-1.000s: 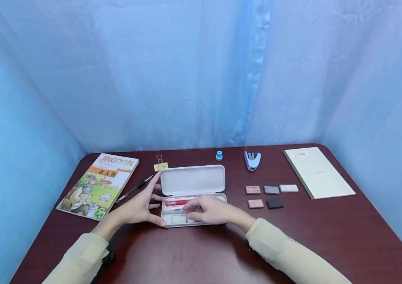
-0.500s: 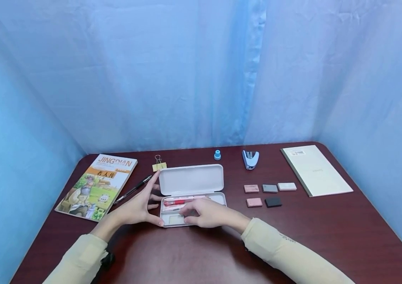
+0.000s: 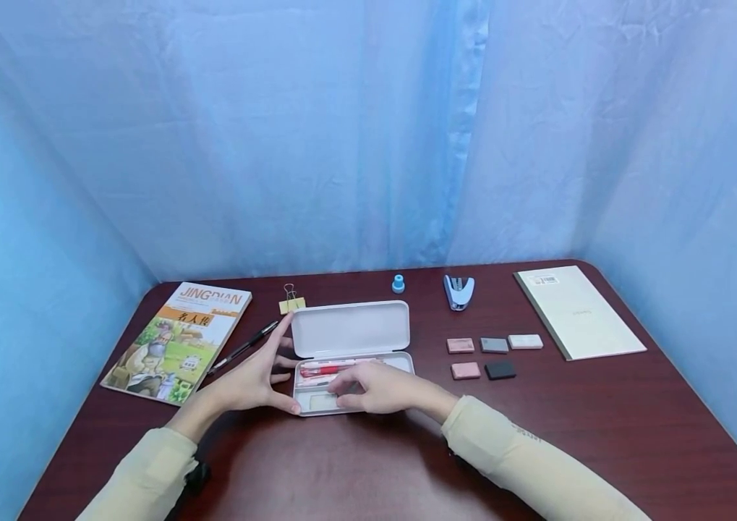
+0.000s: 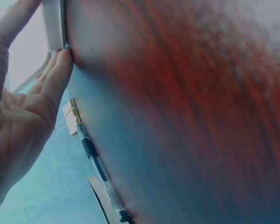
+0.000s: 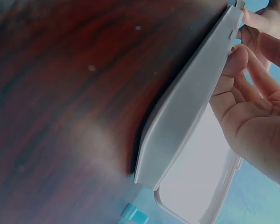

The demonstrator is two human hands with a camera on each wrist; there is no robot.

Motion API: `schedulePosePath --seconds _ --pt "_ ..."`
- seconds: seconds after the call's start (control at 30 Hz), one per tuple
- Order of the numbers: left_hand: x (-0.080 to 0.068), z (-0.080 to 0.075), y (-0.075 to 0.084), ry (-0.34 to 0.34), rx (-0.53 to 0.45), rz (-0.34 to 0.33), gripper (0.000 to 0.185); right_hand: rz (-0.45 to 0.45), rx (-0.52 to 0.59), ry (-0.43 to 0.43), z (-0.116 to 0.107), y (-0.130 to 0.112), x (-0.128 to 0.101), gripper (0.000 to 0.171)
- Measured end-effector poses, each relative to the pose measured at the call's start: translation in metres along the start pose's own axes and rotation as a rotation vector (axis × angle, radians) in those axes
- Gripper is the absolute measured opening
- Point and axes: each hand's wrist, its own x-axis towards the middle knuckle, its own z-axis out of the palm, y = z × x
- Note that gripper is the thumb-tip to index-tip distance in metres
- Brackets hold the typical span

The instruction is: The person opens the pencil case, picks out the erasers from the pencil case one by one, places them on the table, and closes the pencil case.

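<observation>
A white pencil case [image 3: 353, 307] lies with its lid raised, and red and white pens [image 3: 319, 370] lie in its rear section. In the front section shows a pale rectangular piece [image 3: 321, 401], partly behind the right fingers. My left hand [image 3: 244, 380] is spread along the case's left side, its thumb at the front corner and a finger against the lid's edge. My right hand [image 3: 377, 388] reaches over the front wall with bent fingers inside the case. In the right wrist view the case wall [image 5: 186, 102] hides its fingertips, so whether they pinch anything cannot be told.
Several eraser-like blocks [image 3: 494, 345] lie right of the case, with a notebook [image 3: 583, 315] beyond. A stapler [image 3: 458, 293], a small blue item [image 3: 398, 284] and a yellow binder clip [image 3: 292, 304] stand behind. A black pen [image 3: 244, 347] and a magazine [image 3: 176, 340] lie left.
My right hand has shifted slightly left and toward me inside the case, then nearly stopped. The left hand keeps its place on the case. The whole view has shifted slightly.
</observation>
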Motion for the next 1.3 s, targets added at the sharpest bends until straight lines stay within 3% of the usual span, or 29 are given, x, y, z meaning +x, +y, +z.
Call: schedulePosePath --seconds 0.43,0.73,0.93,1.3 --pt "0.000 0.002 -0.002 -0.005 -0.015 -0.011 0.147 -0.050 0.020 0.025 0.002 0.003 0.005 0.021" --pt "-0.002 -0.001 0.002 0.005 0.017 -0.006 0.145 0.037 -0.152 0.008 0.009 -0.008 0.019 0.022" --pt "-0.001 0.001 -0.001 0.003 0.022 0.001 0.145 0.049 -0.186 0.025 0.011 -0.009 0.018 0.017" --pt "-0.002 0.000 0.000 0.003 0.016 0.004 0.145 0.030 -0.060 0.045 0.007 -0.005 0.015 0.011"
